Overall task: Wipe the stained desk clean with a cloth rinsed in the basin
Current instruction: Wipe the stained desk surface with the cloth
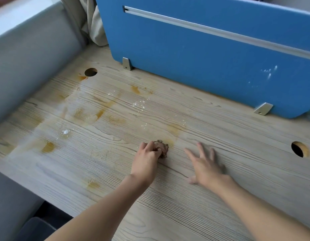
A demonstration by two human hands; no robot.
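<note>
While the right hand (205,166) rests flat with fingers spread on the wood-grain desk (168,214), the left hand (147,160) grips a bunched brown cloth (162,147) against it; orange stains (100,113) lie beyond, before the blue partition (194,54).

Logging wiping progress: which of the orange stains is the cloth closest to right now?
The pale orange smear just beyond the cloth gripped by the left hand; the other stains lie farther off, all to its left.
</note>
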